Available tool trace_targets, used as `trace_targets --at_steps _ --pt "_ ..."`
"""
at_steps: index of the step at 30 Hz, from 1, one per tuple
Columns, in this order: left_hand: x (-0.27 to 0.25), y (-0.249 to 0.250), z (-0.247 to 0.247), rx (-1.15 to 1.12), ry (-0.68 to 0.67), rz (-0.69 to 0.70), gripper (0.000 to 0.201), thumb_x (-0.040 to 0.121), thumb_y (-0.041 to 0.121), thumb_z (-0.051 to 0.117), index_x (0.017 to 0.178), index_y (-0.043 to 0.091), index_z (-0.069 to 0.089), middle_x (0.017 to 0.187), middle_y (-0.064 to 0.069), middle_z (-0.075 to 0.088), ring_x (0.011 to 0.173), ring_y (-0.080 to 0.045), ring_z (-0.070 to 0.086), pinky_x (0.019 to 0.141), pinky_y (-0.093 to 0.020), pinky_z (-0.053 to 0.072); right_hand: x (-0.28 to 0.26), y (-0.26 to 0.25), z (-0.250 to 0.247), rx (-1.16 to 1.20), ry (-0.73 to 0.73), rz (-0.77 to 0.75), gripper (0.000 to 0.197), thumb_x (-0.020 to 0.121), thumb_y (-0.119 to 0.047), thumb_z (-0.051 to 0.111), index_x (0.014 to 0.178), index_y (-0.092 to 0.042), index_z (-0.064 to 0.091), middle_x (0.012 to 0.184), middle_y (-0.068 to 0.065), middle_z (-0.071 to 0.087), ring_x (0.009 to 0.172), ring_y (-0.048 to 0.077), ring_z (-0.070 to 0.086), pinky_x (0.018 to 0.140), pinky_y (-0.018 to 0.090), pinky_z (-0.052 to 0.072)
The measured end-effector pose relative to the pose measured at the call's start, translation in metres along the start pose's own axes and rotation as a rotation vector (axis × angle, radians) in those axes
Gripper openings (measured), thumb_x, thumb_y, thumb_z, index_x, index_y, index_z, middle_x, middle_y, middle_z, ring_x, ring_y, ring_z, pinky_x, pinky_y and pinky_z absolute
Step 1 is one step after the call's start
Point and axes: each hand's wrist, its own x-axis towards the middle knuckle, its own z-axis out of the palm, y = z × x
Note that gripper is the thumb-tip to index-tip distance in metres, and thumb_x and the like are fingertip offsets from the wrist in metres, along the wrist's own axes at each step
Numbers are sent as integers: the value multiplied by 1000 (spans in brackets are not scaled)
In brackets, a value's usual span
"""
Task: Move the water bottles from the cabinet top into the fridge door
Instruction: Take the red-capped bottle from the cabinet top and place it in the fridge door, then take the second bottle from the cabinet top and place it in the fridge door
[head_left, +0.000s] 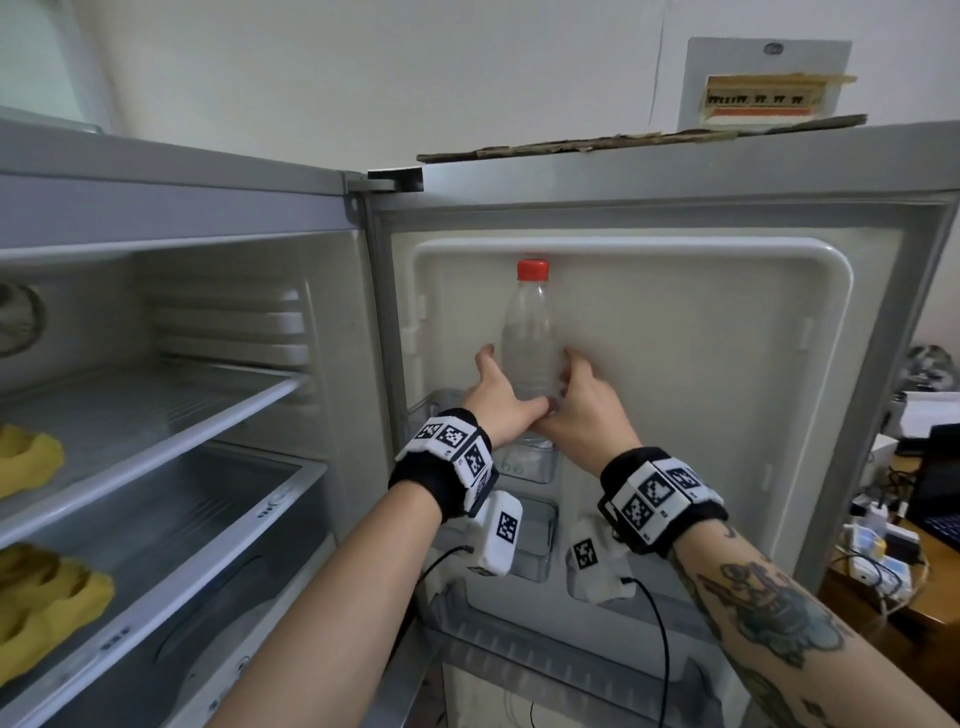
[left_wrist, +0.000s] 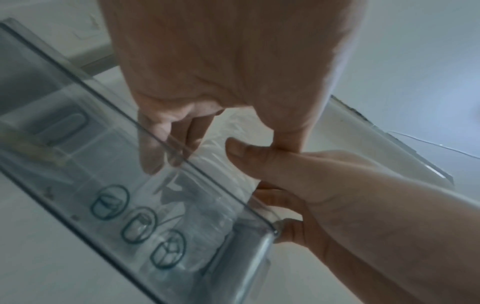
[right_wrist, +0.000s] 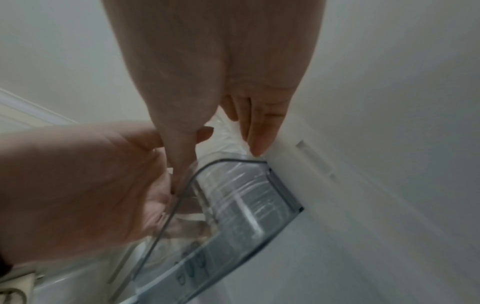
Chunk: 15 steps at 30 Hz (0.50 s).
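A clear water bottle (head_left: 531, 332) with a red cap (head_left: 533, 269) stands upright against the inner wall of the open fridge door (head_left: 675, 364). Its lower end sits inside the clear door bin (head_left: 524, 465), where its ribbed body (right_wrist: 228, 185) shows through the plastic. My left hand (head_left: 498, 395) grips the bottle's lower left side, fingers curled behind it. My right hand (head_left: 584, 400) holds the lower right side, thumb (left_wrist: 241, 156) on the front. In the left wrist view the bin (left_wrist: 135, 222) carries round icons.
The fridge cavity on the left has glass shelves (head_left: 156, 415) with yellow objects (head_left: 26, 460) on them. A second clear bin (head_left: 535, 540) hangs lower on the door. Cardboard (head_left: 597, 143) lies on the fridge top. A cluttered desk (head_left: 893, 545) stands at the right.
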Motion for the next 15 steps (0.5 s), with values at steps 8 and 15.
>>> trace_targets --at_steps 8,15 --pt "-29 21 -67 22 182 106 90 76 57 58 146 22 13 150 -9 35 134 -23 40 111 -36 35 -4 -60 -10 22 359 -251 85 72 -35 75 141 -7 35 121 12 45 109 27 41 100 35 36" --pt "-80 41 -193 121 558 123 74 80 53 57 140 19 30 145 -3 41 128 -17 44 107 -31 37 8 -183 1 315 130 -435 79 79 -41 74 140 -12 34 129 8 44 123 24 40 108 44 38"
